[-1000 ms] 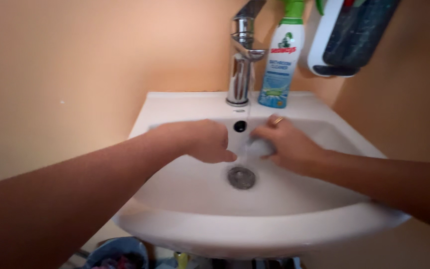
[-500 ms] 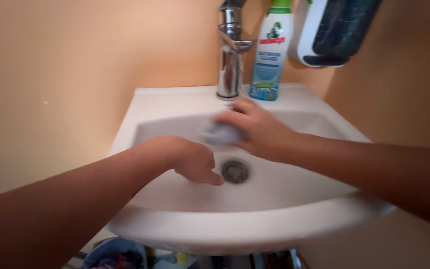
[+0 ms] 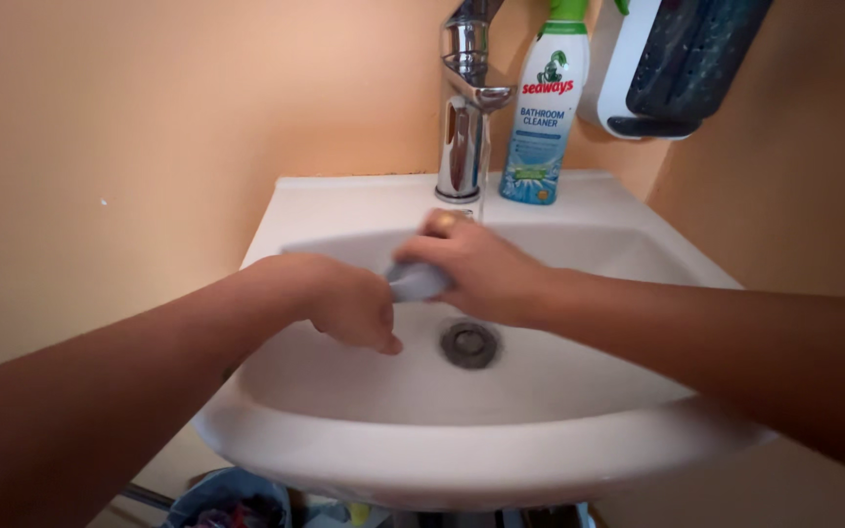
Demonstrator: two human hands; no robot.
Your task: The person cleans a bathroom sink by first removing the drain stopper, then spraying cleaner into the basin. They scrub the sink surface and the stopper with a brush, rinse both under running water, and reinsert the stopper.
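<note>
Right hand (image 3: 481, 269) grips grey sponge (image 3: 416, 282), long axis pointing left; left hand (image 3: 349, 305) curled.

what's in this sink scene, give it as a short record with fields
left hand: left hand loosely curled over the basin, holding nothing visible
right hand: right hand closed on a grey sponge, ring on one finger
sink: white sink with metal drain
tap: chrome tap at the back; whether water is running cannot be told
behind: spray bottle beside the tap, dark brush in a white holder on the wall
</note>
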